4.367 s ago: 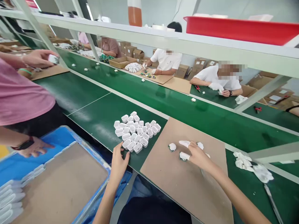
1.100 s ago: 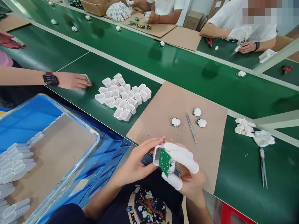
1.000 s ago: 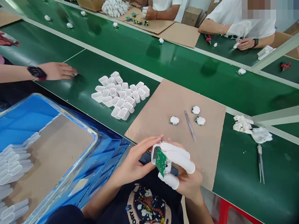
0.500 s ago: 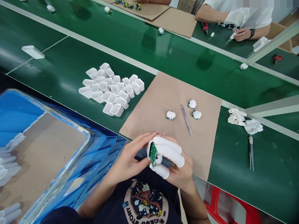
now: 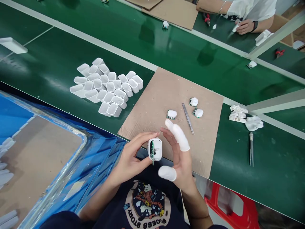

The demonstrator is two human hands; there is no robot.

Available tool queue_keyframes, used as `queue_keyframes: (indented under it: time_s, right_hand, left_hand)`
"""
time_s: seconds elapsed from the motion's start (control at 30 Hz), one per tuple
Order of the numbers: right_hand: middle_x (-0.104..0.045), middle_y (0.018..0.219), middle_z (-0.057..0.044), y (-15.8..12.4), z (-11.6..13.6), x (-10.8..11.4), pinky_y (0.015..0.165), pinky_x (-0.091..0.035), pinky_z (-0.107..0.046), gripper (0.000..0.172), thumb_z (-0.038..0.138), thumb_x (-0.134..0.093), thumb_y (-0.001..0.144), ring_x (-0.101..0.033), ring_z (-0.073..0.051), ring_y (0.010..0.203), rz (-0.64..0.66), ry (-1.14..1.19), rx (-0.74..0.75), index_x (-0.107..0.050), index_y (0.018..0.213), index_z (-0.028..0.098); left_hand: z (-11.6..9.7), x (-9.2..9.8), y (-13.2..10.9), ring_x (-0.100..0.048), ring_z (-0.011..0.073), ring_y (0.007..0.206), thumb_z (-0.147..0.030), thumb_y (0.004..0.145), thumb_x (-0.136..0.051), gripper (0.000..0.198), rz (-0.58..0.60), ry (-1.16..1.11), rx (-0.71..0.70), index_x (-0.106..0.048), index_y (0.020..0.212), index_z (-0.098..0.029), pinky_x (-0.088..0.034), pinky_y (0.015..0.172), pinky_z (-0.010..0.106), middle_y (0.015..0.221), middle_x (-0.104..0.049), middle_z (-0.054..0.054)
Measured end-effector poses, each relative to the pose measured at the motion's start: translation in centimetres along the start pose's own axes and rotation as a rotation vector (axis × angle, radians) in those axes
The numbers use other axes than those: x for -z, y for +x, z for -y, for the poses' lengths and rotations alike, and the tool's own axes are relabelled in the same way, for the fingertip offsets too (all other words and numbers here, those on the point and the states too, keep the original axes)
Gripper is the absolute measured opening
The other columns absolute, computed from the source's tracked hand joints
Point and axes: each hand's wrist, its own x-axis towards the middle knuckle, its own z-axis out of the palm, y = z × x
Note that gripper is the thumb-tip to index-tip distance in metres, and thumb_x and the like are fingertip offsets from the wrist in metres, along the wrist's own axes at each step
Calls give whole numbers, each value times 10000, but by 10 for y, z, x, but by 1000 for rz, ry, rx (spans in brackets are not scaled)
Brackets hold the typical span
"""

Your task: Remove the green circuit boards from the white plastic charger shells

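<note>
My left hand is closed around a white plastic housing, its open end facing up toward me. A green circuit board stands on edge partly inside that housing, sticking out of the opening. My right hand, with white finger cots on thumb and fingers, is spread open just right of the housing and holds nothing. Beyond the hands, metal tweezers lie on a cardboard sheet. Near them rest a board with a white blob and two similar boards.
Several open white housings stand grouped on the green bench at left. A blue crate is below them. Spare finger cots and a second pair of tweezers lie at right. Across the belt, a co-worker's hand holds a white piece.
My right hand has let go of the circuit board and opened, moving slightly away to the right. The board now sits in the housing's mouth. The view has shifted a little.
</note>
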Motion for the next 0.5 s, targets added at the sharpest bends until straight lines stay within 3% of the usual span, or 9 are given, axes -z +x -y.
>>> queue_keyframes:
  time_s: [0.07, 0.2, 0.5]
  right_hand:
    - [-444, 1578, -124, -3, 1, -2, 1144, -484, -500, 915, 560, -757, 832, -547, -298, 1368, -13, 142, -152, -271, 1574, 335]
    - [-614, 1426, -91, -4, 6, -7, 1061, -560, -390, 773, 395, -847, 795, -627, -249, 1284, 63, 362, -346, -456, 1459, 329]
    - [-712, 1248, -62, 3, 9, -10, 990, -590, -367, 585, 373, -887, 739, -696, -232, 1146, -23, 375, -417, -605, 1243, 283]
  left_hand:
    - [3, -3, 3, -608, 278, 1306, -128, 852, -719, 532, -37, 67, -112, -596, 1350, -268, -535, 1075, 448, 1302, -695, 105]
    - [8, -8, 7, -593, 299, 1330, -159, 861, -732, 487, -101, 158, -272, -608, 1324, -242, -549, 1057, 529, 1237, -732, 117]
    - [2, -14, 7, -648, 277, 1265, -133, 896, -681, 433, -146, 242, -376, -611, 1318, -198, -622, 974, 454, 1206, -743, 126]
